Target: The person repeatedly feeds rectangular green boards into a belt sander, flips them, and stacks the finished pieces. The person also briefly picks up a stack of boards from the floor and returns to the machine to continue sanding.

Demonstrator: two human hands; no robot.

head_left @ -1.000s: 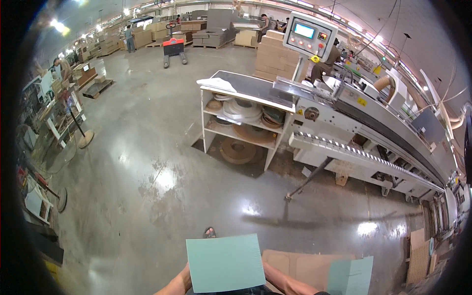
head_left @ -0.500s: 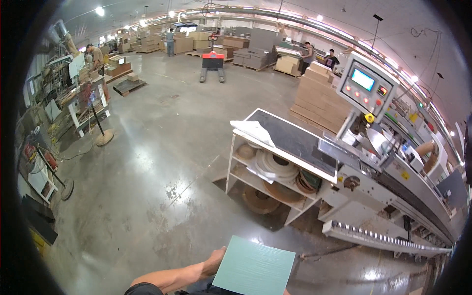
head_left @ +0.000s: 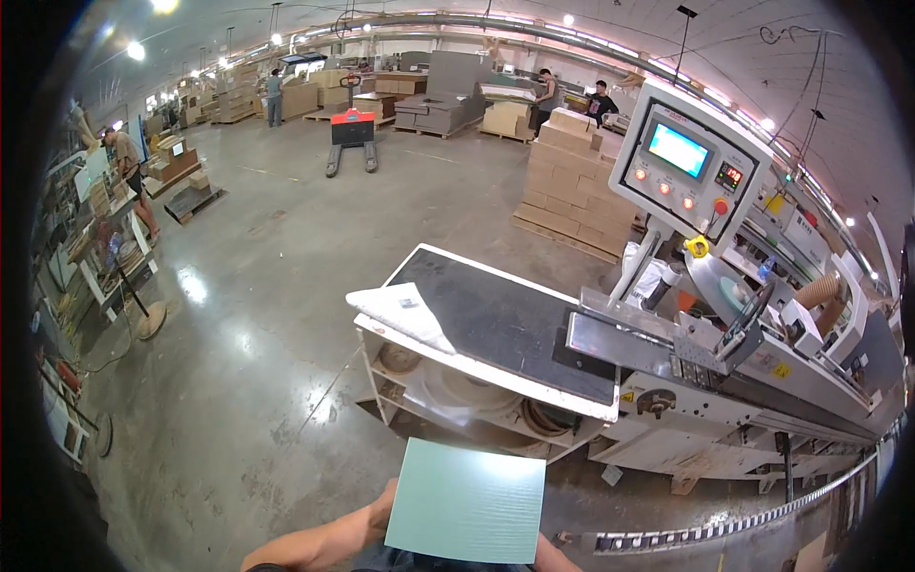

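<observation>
Low in the picture I carry a pale green rectangular panel (head_left: 467, 500) with a lightly grained, glossy face. My left hand (head_left: 387, 500) grips its left edge, the fingers hidden behind it. At the lower right edge is my right hand (head_left: 551, 555), mostly covered by the panel and cut off by the picture's border; it appears to hold that side. Just beyond the panel stands a white-edged worktable (head_left: 496, 319) with a dark top. A folded white cloth or sheet (head_left: 400, 315) lies over its near left corner.
A long machine (head_left: 705, 400) adjoins the table on the right, with a control box (head_left: 691, 162) on a post. Below it runs a roller rail (head_left: 734, 524). Stacked boards (head_left: 572, 181) stand behind. A red pallet jack (head_left: 353, 132) and several people are farther off.
The table and machine now appear nearer and farther left, as my view has moved forward and turned right. The green panel stays in my hands, slightly higher and farther left in the picture.
</observation>
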